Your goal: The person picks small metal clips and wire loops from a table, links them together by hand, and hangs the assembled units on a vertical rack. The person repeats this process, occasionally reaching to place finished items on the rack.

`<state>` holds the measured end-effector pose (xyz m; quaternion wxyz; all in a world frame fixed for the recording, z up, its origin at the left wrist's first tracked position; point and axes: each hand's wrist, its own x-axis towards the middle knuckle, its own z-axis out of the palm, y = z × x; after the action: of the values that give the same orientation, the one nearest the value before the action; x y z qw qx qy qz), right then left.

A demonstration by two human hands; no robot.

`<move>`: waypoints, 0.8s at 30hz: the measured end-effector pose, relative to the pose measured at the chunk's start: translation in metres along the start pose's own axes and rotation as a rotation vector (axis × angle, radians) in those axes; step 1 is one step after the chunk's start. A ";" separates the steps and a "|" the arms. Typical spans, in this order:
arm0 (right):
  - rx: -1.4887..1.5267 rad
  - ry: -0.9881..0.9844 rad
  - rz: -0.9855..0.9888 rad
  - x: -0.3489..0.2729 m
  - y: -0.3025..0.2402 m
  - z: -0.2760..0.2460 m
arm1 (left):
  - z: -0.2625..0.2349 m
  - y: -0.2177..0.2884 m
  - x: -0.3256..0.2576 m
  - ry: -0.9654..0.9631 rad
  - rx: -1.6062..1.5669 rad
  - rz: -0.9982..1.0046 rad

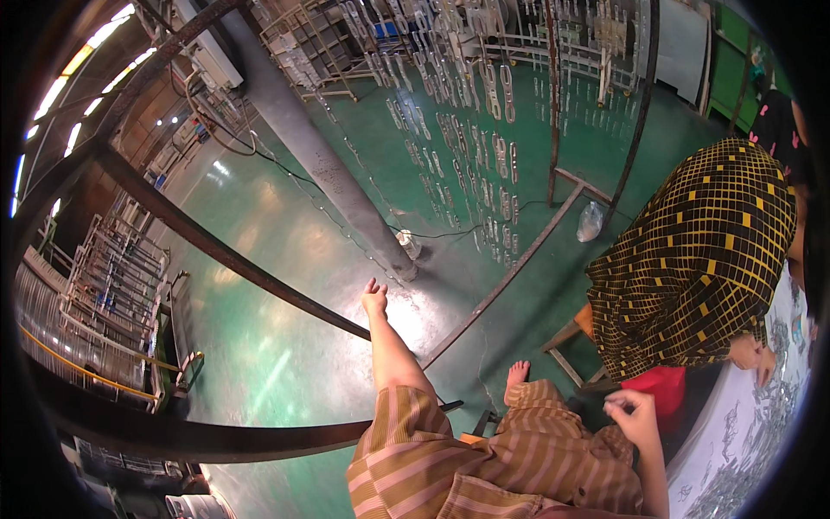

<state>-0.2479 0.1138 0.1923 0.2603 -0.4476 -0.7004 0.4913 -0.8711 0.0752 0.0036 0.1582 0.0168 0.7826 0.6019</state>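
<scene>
My left hand (375, 299) is stretched forward over the floor, its fingers curled in. A thin strand of small pieces (352, 235) hangs close to its fingertips; whether they touch it I cannot tell. Bent at the elbow, my right arm holds my right hand (638, 419) near my lap. Its thumb and fingers are pinched together, perhaps round something small that I cannot make out. To the right, a white-covered table (705, 441) bears a heap of small shiny metal pieces (761, 432).
At right a person in black-and-yellow checked clothes (700, 251) bends over the table, a hand (754, 358) at the pieces. Dark metal frame bars (233, 251) cross around me. A grey post (333, 160) stands ahead. Shiny links (501, 156) hang in rows; a clear bag (590, 222) hangs beyond.
</scene>
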 end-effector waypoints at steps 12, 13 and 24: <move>0.007 0.385 0.391 -0.104 0.138 -0.026 | 0.066 0.006 0.003 0.036 -0.059 0.289; -0.027 0.380 0.368 -0.111 0.144 -0.029 | 0.068 0.006 0.001 0.052 -0.066 0.289; -0.058 0.448 0.390 -0.121 0.169 -0.030 | 0.024 0.001 -0.044 0.174 -0.075 0.351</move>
<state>-0.1046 0.0405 0.0570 0.2962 -0.6782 -0.5400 0.4008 -0.8229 0.0882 0.0088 -0.0170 0.0947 0.7553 0.6482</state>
